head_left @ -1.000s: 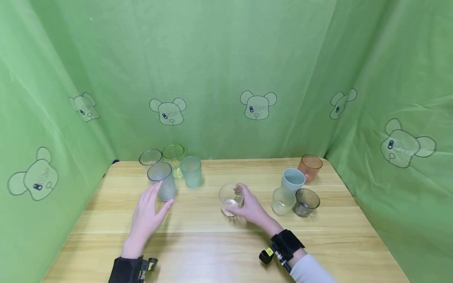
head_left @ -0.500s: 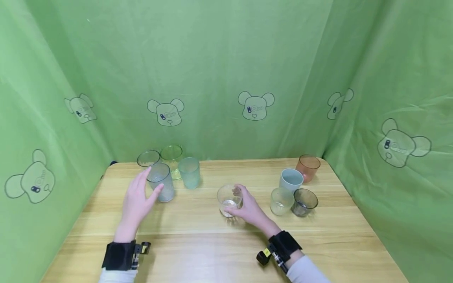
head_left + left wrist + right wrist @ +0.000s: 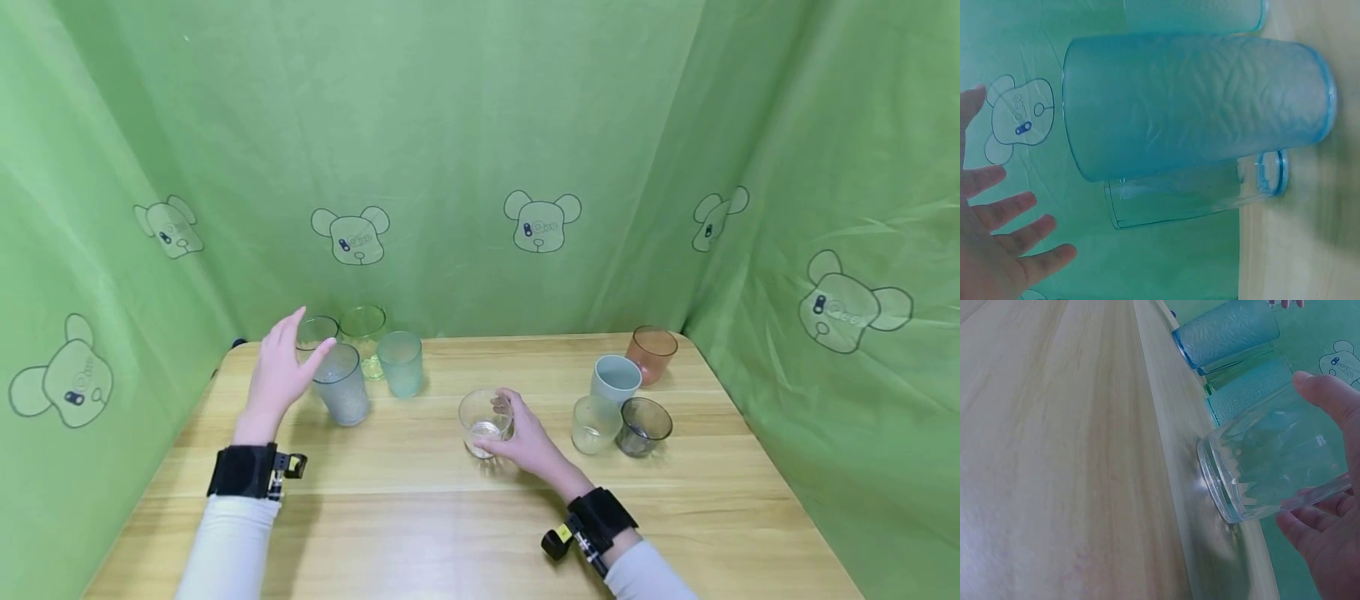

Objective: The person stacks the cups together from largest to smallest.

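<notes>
My right hand (image 3: 528, 442) holds a short clear glass (image 3: 481, 423) from its right side, thumb and fingers around it. In the right wrist view that clear glass (image 3: 1272, 456) stands upright close over the wood, thumb at its near wall. My left hand (image 3: 277, 371) is raised, fingers spread, holding nothing. It hovers left of a tall blue-grey textured tumbler (image 3: 345, 392) and partly covers a dark-rimmed clear glass (image 3: 322, 329) behind it. In the left wrist view the fingers (image 3: 1029, 231) are apart from the textured tumbler (image 3: 1204, 106).
Beside the left group stand a yellow-green glass (image 3: 367, 329) and a teal tumbler (image 3: 402, 367). At right are a pale greenish glass (image 3: 595, 427), a smoky glass (image 3: 645, 429), a light blue cup (image 3: 617, 379) and an orange glass (image 3: 652, 357). Green curtain (image 3: 450, 125) encloses the wooden table (image 3: 450, 517).
My left hand has moved back, up and slightly left, away from the textured tumbler's front toward the dark-rimmed glass. My right hand stays on the clear glass.
</notes>
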The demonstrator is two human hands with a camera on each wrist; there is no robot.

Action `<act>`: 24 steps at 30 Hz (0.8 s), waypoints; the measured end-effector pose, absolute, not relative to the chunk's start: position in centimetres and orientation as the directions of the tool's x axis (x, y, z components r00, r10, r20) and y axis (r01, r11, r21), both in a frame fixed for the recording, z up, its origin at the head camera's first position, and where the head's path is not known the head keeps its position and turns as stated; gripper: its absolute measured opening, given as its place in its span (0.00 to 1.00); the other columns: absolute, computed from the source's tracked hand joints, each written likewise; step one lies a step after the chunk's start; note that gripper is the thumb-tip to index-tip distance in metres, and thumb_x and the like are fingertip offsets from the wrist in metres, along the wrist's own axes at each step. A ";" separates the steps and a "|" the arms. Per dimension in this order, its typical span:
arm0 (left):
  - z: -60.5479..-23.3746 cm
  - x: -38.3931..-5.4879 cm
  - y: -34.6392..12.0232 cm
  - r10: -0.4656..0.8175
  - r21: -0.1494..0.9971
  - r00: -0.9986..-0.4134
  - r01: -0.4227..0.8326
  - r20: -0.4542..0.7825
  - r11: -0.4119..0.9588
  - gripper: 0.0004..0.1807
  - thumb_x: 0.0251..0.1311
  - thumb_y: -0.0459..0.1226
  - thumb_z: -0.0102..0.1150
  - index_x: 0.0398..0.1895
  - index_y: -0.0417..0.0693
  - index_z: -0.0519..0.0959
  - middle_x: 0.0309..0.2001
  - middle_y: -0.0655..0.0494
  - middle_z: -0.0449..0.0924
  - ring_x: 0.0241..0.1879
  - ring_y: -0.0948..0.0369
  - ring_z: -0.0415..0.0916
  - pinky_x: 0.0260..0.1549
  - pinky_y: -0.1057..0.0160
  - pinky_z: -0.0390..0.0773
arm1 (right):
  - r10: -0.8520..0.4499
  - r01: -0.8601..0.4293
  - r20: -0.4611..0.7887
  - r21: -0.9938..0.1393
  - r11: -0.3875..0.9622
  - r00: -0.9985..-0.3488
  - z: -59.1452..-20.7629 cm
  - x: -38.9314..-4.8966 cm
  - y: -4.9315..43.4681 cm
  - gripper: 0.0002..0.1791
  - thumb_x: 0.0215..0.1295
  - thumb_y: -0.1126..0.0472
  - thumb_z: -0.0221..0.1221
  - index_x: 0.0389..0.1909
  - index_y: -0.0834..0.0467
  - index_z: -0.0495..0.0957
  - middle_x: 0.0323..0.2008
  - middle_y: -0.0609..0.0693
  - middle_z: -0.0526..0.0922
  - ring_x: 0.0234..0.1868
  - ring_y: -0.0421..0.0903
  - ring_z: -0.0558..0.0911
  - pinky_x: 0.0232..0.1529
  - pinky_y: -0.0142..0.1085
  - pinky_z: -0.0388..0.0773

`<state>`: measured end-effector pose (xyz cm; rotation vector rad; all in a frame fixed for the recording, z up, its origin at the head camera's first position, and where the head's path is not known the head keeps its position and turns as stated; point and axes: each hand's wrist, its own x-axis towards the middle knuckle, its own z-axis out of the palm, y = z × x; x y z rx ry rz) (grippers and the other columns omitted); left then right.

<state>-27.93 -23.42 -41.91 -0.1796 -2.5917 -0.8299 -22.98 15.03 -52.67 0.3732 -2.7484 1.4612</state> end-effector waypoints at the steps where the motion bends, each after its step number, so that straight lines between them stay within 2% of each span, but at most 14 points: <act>1: -41.7 -28.4 -23.5 0.001 0.534 -0.915 0.237 0.404 0.811 0.46 0.63 0.60 0.54 0.76 0.45 0.53 0.72 0.34 0.57 0.70 0.34 0.55 0.66 0.30 0.57 | -0.206 -0.211 0.116 -0.817 0.536 -0.972 -52.6 -23.0 15.0 0.56 0.45 0.44 0.75 0.71 0.57 0.56 0.64 0.60 0.73 0.65 0.59 0.72 0.70 0.56 0.66; 8: -40.7 -31.1 -24.0 0.004 0.579 -0.978 0.125 0.206 0.806 0.52 0.62 0.61 0.54 0.77 0.43 0.45 0.74 0.30 0.48 0.72 0.33 0.49 0.67 0.29 0.55 | -0.201 -0.208 0.118 -0.825 0.525 -0.973 -52.7 -22.9 15.1 0.55 0.45 0.44 0.75 0.71 0.57 0.56 0.64 0.59 0.73 0.65 0.59 0.72 0.69 0.57 0.66; 15: -40.3 -32.7 -23.9 -0.030 0.569 -0.999 -0.035 -0.017 0.822 0.55 0.62 0.56 0.56 0.75 0.31 0.39 0.72 0.21 0.42 0.70 0.29 0.47 0.68 0.31 0.54 | -0.205 -0.204 0.109 -0.828 0.523 -0.973 -52.6 -22.9 15.1 0.56 0.45 0.44 0.74 0.72 0.57 0.56 0.65 0.59 0.72 0.66 0.59 0.72 0.70 0.56 0.65; 24: -40.9 -33.5 -23.7 -0.095 0.571 -0.992 -0.127 -0.085 0.811 0.55 0.61 0.54 0.59 0.73 0.25 0.43 0.70 0.19 0.44 0.70 0.29 0.48 0.68 0.33 0.56 | -0.209 -0.199 0.103 -0.835 0.513 -0.972 -52.6 -22.9 15.1 0.55 0.45 0.44 0.74 0.72 0.57 0.56 0.65 0.59 0.72 0.66 0.58 0.71 0.70 0.56 0.64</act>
